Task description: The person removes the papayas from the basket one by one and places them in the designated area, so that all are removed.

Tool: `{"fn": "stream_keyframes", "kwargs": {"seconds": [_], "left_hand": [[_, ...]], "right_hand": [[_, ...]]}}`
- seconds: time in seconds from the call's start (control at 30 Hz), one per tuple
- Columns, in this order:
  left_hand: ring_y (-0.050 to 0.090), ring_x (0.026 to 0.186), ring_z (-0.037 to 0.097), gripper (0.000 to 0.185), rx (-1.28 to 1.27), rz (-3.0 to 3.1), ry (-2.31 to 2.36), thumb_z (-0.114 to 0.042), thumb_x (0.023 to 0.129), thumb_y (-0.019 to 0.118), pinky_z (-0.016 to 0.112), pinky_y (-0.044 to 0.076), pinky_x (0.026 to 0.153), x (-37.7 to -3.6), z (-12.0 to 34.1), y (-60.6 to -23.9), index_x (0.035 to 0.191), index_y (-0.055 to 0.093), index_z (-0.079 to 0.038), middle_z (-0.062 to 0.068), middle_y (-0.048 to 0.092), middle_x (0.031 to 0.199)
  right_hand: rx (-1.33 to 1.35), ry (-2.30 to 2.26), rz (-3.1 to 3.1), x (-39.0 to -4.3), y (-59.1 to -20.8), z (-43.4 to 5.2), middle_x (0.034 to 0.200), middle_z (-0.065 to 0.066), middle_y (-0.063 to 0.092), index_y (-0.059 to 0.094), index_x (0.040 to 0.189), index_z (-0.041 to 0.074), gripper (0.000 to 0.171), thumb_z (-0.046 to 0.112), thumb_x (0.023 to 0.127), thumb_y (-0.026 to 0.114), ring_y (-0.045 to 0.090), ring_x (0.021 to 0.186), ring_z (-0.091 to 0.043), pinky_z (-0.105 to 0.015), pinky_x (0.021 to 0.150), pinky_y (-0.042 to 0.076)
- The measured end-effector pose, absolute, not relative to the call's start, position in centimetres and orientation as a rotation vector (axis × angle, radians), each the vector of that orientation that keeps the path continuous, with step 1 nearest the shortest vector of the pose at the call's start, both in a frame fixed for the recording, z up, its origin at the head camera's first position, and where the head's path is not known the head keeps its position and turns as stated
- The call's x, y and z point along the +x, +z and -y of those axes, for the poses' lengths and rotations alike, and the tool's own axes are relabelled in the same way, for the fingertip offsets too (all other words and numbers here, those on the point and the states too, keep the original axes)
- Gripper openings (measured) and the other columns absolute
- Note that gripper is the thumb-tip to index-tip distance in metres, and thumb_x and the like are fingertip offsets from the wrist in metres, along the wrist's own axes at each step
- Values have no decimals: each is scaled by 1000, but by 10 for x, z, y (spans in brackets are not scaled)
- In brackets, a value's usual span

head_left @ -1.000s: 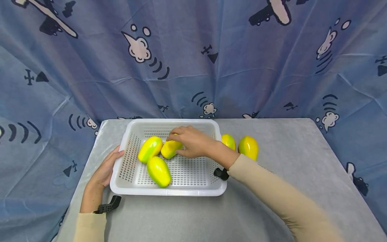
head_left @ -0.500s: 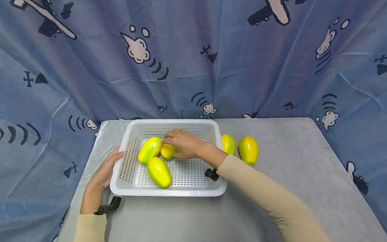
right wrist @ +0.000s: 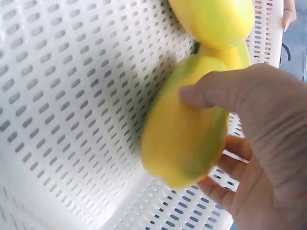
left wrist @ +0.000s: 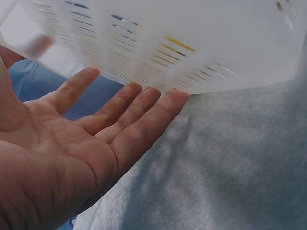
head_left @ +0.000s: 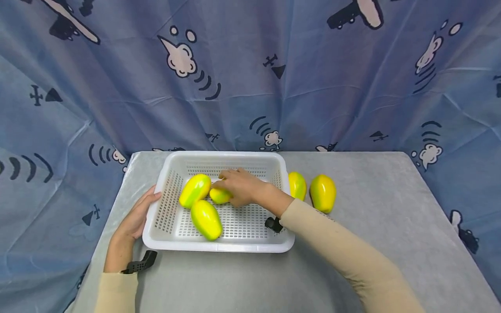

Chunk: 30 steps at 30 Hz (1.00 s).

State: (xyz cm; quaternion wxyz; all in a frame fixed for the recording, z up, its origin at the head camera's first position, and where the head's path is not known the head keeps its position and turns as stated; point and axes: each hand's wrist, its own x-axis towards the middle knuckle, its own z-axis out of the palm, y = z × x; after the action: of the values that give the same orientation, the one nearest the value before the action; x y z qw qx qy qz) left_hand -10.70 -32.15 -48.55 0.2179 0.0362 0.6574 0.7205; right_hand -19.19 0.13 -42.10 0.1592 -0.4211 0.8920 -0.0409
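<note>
A white plastic basket (head_left: 219, 247) with slotted walls stands on the table. My left hand (head_left: 135, 217) holds its left side, thumb at the rim and long fingers (left wrist: 144, 117) stretched against the outer wall. Inside the basket, my right hand (head_left: 244, 188) grips a yellow-green mango (right wrist: 184, 129), thumb on its near face and fingers round its far side. Two more mangoes lie to the left in the basket: an upper mango (head_left: 195, 190) and a lower mango (head_left: 206, 219). The held mango sits close against the upper one.
Right of the basket are two mangoes on the grey table (head_left: 375, 208): one mango (head_left: 297, 184) beside the basket wall, partly behind my right forearm, and another mango (head_left: 322, 193) farther right. A blue patterned curtain (head_left: 235, 65) hangs along the table's back edge.
My right hand has moved slightly left and lowered its mango further into the basket, beside the other two. The left hand has stayed at the basket's left side.
</note>
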Motion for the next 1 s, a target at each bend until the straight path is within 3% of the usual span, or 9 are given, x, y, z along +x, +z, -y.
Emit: {"fn": "stream_keyframes", "kwargs": {"seconds": [0.13,0.27,0.37,0.67,1.0], "left_hand": [[59,127,20,70,107,-1832,1996,-39,115,31,41,55,96,-107,322,-486,171,-4,-15,38,15,168],[56,130,24,70,108,-1846,1991,-39,115,30,40,55,97,-108,321,-485,171,-4,-15,36,15,169],[54,133,28,70,106,-1834,1992,-39,115,30,42,54,98,-107,321,-485,172,-4,-16,36,13,170],[58,129,19,70,127,-1815,2012,-38,115,31,41,54,99,-112,319,-488,171,-2,-14,36,14,169],[51,136,35,71,83,-1860,1978,-40,115,31,46,53,100,-110,320,-489,172,-3,-16,35,16,170]], "right_hand": [[-1187,-87,-2552,-189,-419,-2,144,-6,60,55,156,27,71,6,90,71,57,130,-25,-49,115,45],[-1177,-86,-2557,-189,-419,-4,131,-6,61,55,155,25,70,7,90,73,57,112,-21,-40,103,50],[-1171,-104,-2561,-189,-418,-4,128,-6,60,56,152,24,65,9,91,74,57,107,-21,-38,99,52],[-1149,-133,-2566,-187,-419,-10,133,-7,61,57,151,20,59,17,95,76,61,115,-22,-39,105,52],[-1148,-165,-2578,-183,-414,-15,140,-8,62,56,153,20,62,17,94,76,63,122,-24,-42,108,53]]}}
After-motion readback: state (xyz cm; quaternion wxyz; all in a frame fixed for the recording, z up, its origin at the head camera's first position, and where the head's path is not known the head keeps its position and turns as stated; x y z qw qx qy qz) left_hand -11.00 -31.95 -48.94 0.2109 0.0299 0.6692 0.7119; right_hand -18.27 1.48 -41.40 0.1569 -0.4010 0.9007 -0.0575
